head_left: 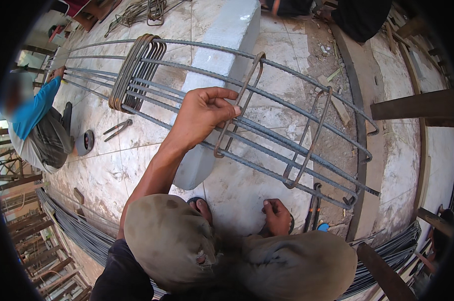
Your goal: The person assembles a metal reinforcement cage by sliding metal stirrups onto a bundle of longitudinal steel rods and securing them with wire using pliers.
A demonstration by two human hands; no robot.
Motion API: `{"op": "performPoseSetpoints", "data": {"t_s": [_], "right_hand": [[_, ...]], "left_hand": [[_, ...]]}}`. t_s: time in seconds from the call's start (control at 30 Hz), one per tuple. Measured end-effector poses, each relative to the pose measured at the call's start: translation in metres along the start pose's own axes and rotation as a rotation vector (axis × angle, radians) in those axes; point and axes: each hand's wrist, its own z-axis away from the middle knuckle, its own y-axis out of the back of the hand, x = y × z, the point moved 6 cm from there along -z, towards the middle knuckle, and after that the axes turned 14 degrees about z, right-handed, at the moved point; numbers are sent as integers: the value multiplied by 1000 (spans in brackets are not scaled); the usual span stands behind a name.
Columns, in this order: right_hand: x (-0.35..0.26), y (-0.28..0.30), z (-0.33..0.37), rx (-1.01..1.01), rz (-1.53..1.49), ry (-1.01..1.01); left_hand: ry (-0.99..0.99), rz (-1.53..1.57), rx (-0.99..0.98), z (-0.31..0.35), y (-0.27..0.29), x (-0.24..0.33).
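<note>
A long cage of ribbed steel reinforcing bars point(307, 118) runs slantwise in front of me, resting across a pale grey block point(214, 55). My left hand point(199, 113) reaches over it and pinches a bent rectangular steel stirrup point(244, 83) between thumb and fingers. That stirrup stands upright around the bars. Farther right, a second stirrup point(315, 135) encircles them. A tight bundle of stirrups point(136, 72) hangs on the bars to the left. Down by my right knee, my right hand point(277, 216) is closed with fingers curled; anything inside is too small to make out.
At the left a person in blue sleeves point(38, 113) squats, a hand at the bars' far end. Pincers point(118, 129) lie on the tiles near a small round container point(85, 143). A long-handled tool point(314, 208) lies near my right foot. Wooden beams point(415, 107) jut in from the right.
</note>
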Motion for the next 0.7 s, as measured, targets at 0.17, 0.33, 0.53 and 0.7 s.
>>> {"op": "performPoseSetpoints", "data": {"t_s": [0.17,0.33,0.53,0.7], "right_hand": [[-22,11,9,100,109,76],[-30,11,11,125,220,153],[-36,12,9,100,344,165],[-38,13,6,91,434,163]], "left_hand": [[13,-1,-15,-4,-5,-7],[36,22,13,-4,2,-2],[54,41,36,-5,6,3],[65,26,5,-6,7,1]]}}
